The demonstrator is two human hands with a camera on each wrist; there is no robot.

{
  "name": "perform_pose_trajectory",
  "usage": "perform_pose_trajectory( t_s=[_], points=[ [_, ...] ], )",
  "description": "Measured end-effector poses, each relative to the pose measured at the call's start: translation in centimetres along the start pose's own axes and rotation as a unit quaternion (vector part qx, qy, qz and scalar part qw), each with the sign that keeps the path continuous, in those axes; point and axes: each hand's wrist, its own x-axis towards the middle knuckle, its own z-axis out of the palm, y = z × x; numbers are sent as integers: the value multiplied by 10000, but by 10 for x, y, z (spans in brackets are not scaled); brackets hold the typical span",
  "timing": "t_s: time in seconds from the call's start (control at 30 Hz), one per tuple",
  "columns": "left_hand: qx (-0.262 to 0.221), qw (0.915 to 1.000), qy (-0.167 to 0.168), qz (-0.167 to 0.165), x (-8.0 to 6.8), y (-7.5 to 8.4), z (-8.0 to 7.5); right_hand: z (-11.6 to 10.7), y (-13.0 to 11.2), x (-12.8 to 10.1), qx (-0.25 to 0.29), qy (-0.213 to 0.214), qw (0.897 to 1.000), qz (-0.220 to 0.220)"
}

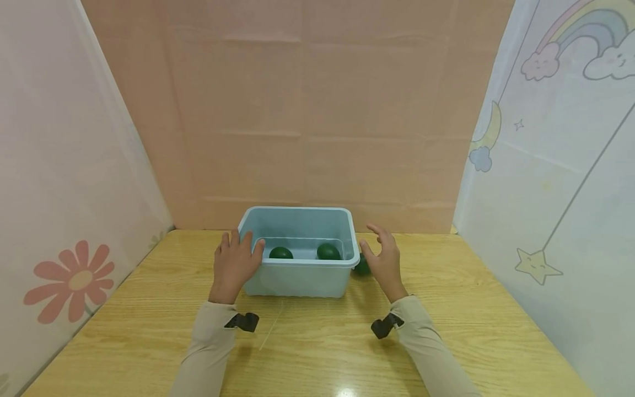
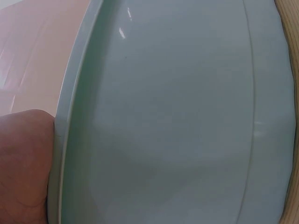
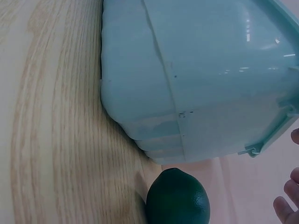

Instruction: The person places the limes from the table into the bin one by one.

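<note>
A pale blue plastic bin (image 1: 297, 280) stands upright on the table; its near side fills most of the left wrist view. Two dark green, rounded fruits lie inside: one fruit (image 1: 281, 253) at the left, another fruit (image 1: 328, 252) at the right. My left hand (image 1: 235, 267) rests at the bin's near left corner, fingers spread, thumb over the rim. To the right of the bin my right hand (image 1: 385, 264) hovers with fingers apart and holds nothing. Just beneath it, a third dark green fruit (image 3: 178, 198) with a blunt tip sits on the table, partly hidden in the head view.
The wooden table (image 1: 317, 342) runs back to a peach-coloured cloth wall (image 1: 317, 121). Pale printed curtains stand along both sides. A small clip-like handle (image 3: 254, 148) projects from the bin's side under the rim.
</note>
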Motion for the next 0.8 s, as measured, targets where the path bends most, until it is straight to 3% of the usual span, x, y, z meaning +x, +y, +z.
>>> perform_pose_trajectory(
  t_s=[0.8],
  points=[
    [9, 9999, 63, 80, 1, -2, 2, 2, 12, -4, -236, -233, 9990, 306]
  ],
)
